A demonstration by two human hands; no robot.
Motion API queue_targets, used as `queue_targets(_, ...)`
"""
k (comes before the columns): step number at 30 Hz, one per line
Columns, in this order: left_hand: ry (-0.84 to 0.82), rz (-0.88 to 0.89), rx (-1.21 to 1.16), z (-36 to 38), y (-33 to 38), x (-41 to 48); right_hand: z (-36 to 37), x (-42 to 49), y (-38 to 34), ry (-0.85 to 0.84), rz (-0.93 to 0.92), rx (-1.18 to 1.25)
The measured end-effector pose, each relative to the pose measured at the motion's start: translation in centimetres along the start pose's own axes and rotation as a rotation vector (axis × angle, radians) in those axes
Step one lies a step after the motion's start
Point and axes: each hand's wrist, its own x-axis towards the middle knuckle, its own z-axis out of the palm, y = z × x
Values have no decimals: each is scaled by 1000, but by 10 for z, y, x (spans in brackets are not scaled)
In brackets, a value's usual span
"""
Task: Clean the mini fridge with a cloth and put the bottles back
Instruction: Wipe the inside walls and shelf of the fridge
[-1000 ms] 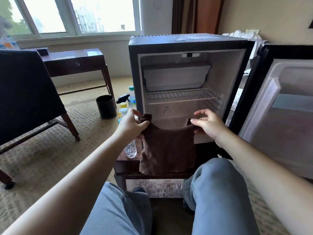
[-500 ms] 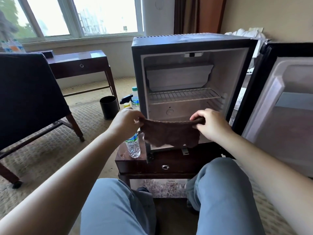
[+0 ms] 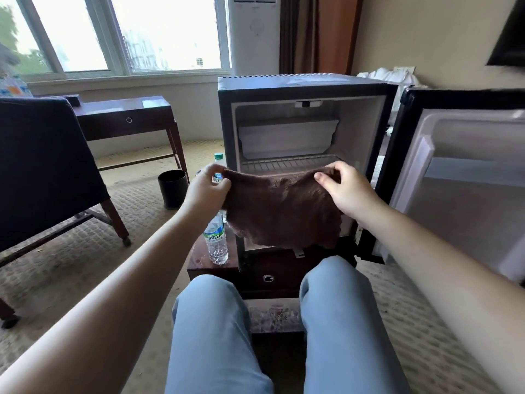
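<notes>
At the top corners, pinching the cloth (image 3: 281, 214) with left grip (image 3: 208, 189) and right grip (image 3: 345, 191), spreading it wide, likely seeking a clean wiping face. Hanging it just before the open fridge (image 3: 306, 83). Leaving a bottle (image 3: 216, 240) standing on the bench (image 3: 199, 263) beside, likely keeping the inside free for wiping.

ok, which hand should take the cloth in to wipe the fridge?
Right, probably. The right hand grips the cloth directly before the open fridge cavity; the left hand sits outside its left wall, by the water bottle.
</notes>
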Motion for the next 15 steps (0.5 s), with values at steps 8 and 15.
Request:
queue_targets(8,-85,43,-211,-24,44,-15,-39,-4,-44,-249,215,528)
queue_targets(15,-328,43,-51,-35,37,-18,-36,-5,-23,-12,-10,363)
